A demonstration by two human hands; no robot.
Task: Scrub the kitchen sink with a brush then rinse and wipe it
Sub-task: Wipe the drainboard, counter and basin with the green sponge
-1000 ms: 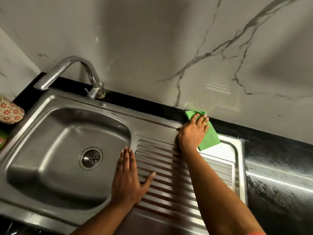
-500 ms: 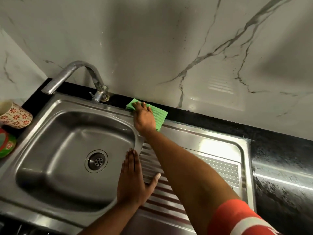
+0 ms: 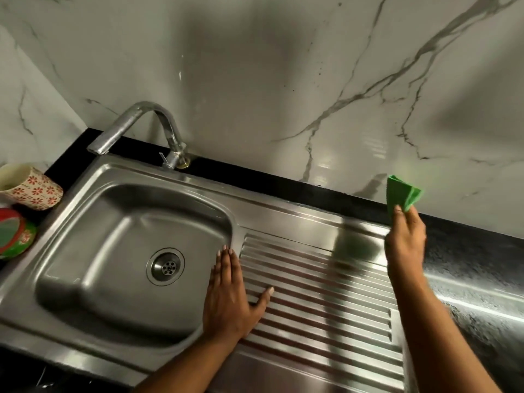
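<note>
Two hands show, and both are yours. Half a second ago your right hand pressed the green cloth flat on the back edge of the sink, close to the tap. Now that hand is up in the air over the far right corner of the sink, and the cloth is off the steel. You pinch the cloth by its lower end between thumb and fingers, and the rest of it sticks up in front of the wall. Your left hand has not moved. It lies flat, palm down, fingers pressed together and thumb out to the side, on the strip between the bowl and the ribbed draining board.

The bowl has a round drain in its bottom. A flowered cup sits at the left edge of the worktop, just beside the sink. You cannot tell what is in it. A red and green round thing sits just in front of the cup, cut off by the picture's edge.

The tap's spout reaches out over the back left corner of the bowl. Your right arm crosses the right end of the draining board and hides part of it.
</note>
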